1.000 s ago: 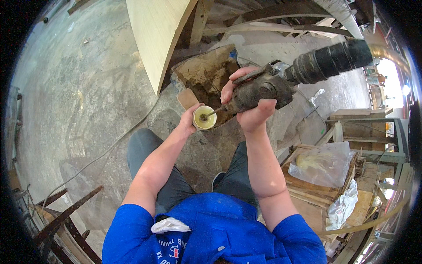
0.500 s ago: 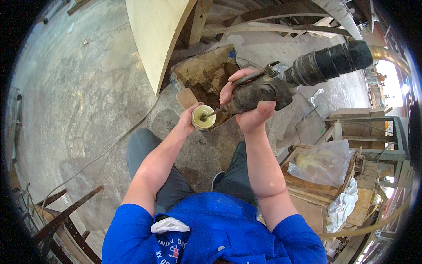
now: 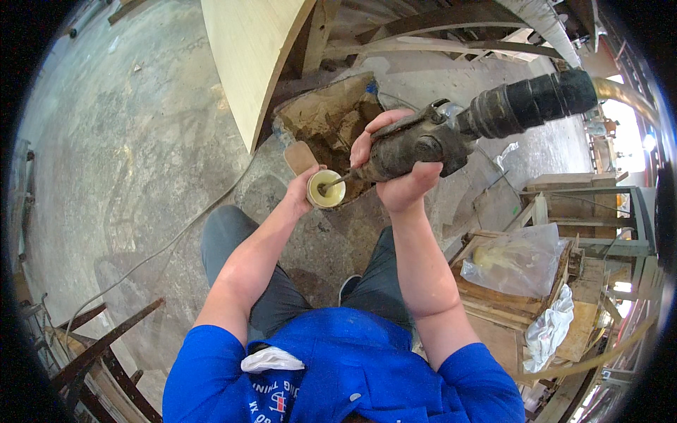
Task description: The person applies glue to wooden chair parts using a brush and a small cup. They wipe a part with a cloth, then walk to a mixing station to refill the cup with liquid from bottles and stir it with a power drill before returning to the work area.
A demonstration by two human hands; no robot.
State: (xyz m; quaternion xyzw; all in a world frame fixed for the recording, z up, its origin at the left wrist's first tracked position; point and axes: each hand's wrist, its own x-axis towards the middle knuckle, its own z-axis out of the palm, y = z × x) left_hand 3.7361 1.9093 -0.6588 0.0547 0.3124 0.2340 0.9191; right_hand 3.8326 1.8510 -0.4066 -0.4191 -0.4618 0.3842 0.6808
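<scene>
My left hand is closed around a small white cup of pale yellow liquid. A flat tan paddle sticks up beside the cup from the same hand. In my right hand is a dark, worn air drill, gripped round its body, with the thumb along its near side. From the drill's front a thin rod slants down into the cup, its tip in the liquid. A ribbed black sleeve joins the drill's back end to a yellowish hose.
Beyond my hands a dirty, brown-crusted bin stands on the concrete floor, under a pale wooden panel. At right, a clear plastic bag lies on a wooden crate. A cable crosses the floor at left, near a dark metal frame.
The rod's tip has shifted slightly left inside the cup, and the drill has tilted a little. Both hands keep their grips in nearly the same place.
</scene>
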